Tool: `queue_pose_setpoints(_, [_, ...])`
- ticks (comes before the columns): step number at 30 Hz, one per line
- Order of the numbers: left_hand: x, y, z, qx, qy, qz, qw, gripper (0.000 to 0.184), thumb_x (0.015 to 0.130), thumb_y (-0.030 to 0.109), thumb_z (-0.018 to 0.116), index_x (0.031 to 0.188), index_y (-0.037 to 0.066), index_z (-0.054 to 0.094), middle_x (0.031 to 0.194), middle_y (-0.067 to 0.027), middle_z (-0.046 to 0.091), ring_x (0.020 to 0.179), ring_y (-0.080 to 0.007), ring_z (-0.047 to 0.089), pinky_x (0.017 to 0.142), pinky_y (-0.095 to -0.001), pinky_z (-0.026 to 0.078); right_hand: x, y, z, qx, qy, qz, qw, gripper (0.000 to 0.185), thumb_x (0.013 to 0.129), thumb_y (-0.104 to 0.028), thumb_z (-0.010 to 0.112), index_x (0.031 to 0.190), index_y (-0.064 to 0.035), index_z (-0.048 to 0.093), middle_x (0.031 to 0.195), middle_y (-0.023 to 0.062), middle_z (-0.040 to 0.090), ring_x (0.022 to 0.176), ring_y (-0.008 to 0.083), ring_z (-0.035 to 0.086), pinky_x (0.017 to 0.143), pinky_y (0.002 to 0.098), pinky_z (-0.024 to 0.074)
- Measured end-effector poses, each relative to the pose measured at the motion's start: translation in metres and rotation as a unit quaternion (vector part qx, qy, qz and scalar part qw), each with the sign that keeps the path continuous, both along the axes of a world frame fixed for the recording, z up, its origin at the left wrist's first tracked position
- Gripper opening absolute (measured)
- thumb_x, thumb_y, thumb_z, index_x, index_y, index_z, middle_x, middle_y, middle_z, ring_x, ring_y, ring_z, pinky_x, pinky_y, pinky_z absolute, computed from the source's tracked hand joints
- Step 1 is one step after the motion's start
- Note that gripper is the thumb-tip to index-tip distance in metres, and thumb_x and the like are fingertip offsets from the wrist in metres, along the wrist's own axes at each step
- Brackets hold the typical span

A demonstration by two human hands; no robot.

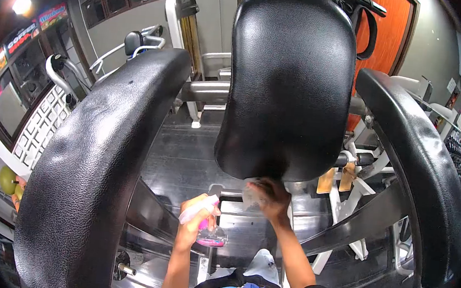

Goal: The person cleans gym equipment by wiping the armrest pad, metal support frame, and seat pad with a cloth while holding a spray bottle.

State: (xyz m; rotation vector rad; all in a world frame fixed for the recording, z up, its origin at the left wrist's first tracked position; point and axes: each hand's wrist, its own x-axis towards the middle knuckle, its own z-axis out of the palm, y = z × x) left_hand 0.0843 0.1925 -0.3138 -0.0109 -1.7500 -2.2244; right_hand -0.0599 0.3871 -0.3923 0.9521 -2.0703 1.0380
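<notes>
My left hand (194, 217) is wrapped round a spray bottle (213, 238) with a pink and white trigger head and a clear body with pink at its base. In my right hand (274, 201) is a crumpled whitish cloth (252, 194), held close under the lower edge of a black padded backrest (290, 83). Whether the cloth touches the pad I cannot tell. The backrest stands upright in front of me, between a left black arm pad (105, 133) and a right black arm pad (420, 166).
A metal crossbar (207, 91) runs behind the backrest. Dark curved frame arms (344, 225) flank my forearms. Other gym machines, including a white-framed one (183, 24), stand further back. An orange door (385, 34) is at the back right, windows on the left.
</notes>
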Motion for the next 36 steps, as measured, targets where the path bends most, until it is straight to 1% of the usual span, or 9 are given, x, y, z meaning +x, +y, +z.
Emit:
queue_pose_setpoints(3, [0.000, 0.001, -0.007, -0.003, -0.005, 0.003, 1.000, 0.031, 0.088, 0.027, 0.060, 0.080, -0.003, 0.062, 0.075, -0.0123, 0.060, 0.047, -0.0154, 0.053, 0.050, -0.0292, 0.047, -0.004, 0.001, 0.031, -0.047, 0.018, -0.067, 0.996, 0.046, 0.065, -0.009, 0.076, 0.106, -0.0307, 0.074, 0.106, 0.0013, 0.064, 0.093, 0.0241, 0.064, 0.078, 0.0380, 0.0559])
queue_pose_setpoints(5, [-0.001, 0.005, -0.009, 0.004, -0.007, 0.003, 1.000, 0.031, 0.088, 0.027, 0.060, 0.080, -0.003, 0.062, 0.075, -0.0123, 0.061, 0.047, -0.0154, 0.053, 0.050, -0.0293, 0.047, -0.006, 0.001, 0.048, -0.089, 0.071, -0.112, 0.987, 0.044, 0.062, 0.002, 0.076, 0.100, -0.0204, 0.076, 0.102, 0.0059, 0.063, 0.092, 0.0268, 0.065, 0.079, 0.0344, 0.0544])
queue_pose_setpoints(7, [-0.002, 0.007, -0.010, 0.010, -0.008, 0.002, 1.000, 0.031, 0.088, 0.026, 0.060, 0.081, -0.003, 0.062, 0.075, -0.0123, 0.061, 0.047, -0.0155, 0.054, 0.051, -0.0293, 0.048, -0.008, -0.005, 0.025, -0.112, 0.054, -0.120, 0.985, 0.046, 0.061, 0.001, 0.077, 0.101, -0.0229, 0.076, 0.102, 0.0045, 0.063, 0.091, 0.0262, 0.064, 0.078, 0.0350, 0.0538])
queue_pose_setpoints(14, [-0.008, 0.012, -0.013, 0.008, -0.012, -0.001, 1.000, 0.031, 0.089, 0.026, 0.061, 0.081, -0.004, 0.062, 0.075, -0.0124, 0.062, 0.047, -0.0158, 0.055, 0.050, -0.0292, 0.048, -0.005, 0.020, -0.003, 0.047, 0.036, -0.064, 0.996, 0.045, 0.061, -0.008, 0.080, 0.102, -0.0260, 0.076, 0.101, 0.0013, 0.064, 0.089, 0.0238, 0.064, 0.075, 0.0359, 0.0550])
queue_pose_setpoints(20, [-0.021, 0.024, -0.013, 0.010, -0.025, 0.000, 1.000, 0.030, 0.089, 0.025, 0.060, 0.081, -0.004, 0.061, 0.075, -0.0126, 0.062, 0.047, -0.0161, 0.055, 0.050, -0.0292, 0.049, -0.016, 0.025, 0.074, -0.075, 0.089, -0.112, 0.987, 0.039, 0.065, -0.012, 0.078, 0.103, -0.0200, 0.075, 0.106, 0.0047, 0.057, 0.092, 0.0239, 0.062, 0.074, 0.0360, 0.0544])
queue_pose_setpoints(24, [-0.031, 0.036, 0.000, 0.009, -0.030, -0.008, 0.999, 0.028, 0.088, 0.023, 0.059, 0.082, -0.004, 0.061, 0.075, -0.0133, 0.062, 0.047, -0.0165, 0.055, 0.050, -0.0293, 0.049, -0.008, 0.020, 0.017, 0.033, 0.028, -0.078, 0.996, 0.051, 0.067, -0.009, 0.072, 0.111, -0.0330, 0.072, 0.105, -0.0029, 0.064, 0.093, 0.0202, 0.063, 0.073, 0.0351, 0.0555])
queue_pose_setpoints(29, [-0.038, 0.041, 0.002, -0.008, -0.027, -0.008, 1.000, 0.028, 0.088, 0.023, 0.058, 0.082, -0.004, 0.060, 0.074, -0.0136, 0.062, 0.046, -0.0166, 0.054, 0.049, -0.0294, 0.049, -0.007, 0.045, -0.006, 0.073, -0.011, -0.049, 0.996, 0.047, 0.064, -0.009, 0.075, 0.106, -0.0304, 0.075, 0.099, -0.0009, 0.065, 0.087, 0.0208, 0.065, 0.072, 0.0339, 0.0554])
queue_pose_setpoints(33, [-0.042, 0.045, -0.002, -0.018, -0.032, -0.003, 0.999, 0.027, 0.088, 0.021, 0.057, 0.082, -0.004, 0.060, 0.073, -0.0137, 0.062, 0.046, -0.0165, 0.054, 0.049, -0.0294, 0.048, -0.017, 0.058, 0.042, 0.000, 0.030, -0.087, 0.996, 0.045, 0.062, -0.010, 0.078, 0.104, -0.0271, 0.075, 0.098, 0.0018, 0.064, 0.084, 0.0198, 0.066, 0.069, 0.0324, 0.0568])
queue_pose_setpoints(36, [-0.043, 0.050, -0.002, -0.010, -0.034, 0.000, 0.999, 0.026, 0.088, 0.021, 0.057, 0.081, -0.004, 0.060, 0.074, -0.0137, 0.062, 0.046, -0.0165, 0.055, 0.049, -0.0294, 0.048, -0.020, 0.050, 0.048, -0.107, 0.066, -0.092, 0.988, 0.061, 0.057, -0.003, 0.073, 0.110, -0.0322, 0.073, 0.099, -0.0008, 0.064, 0.086, 0.0231, 0.065, 0.070, 0.0354, 0.0559])
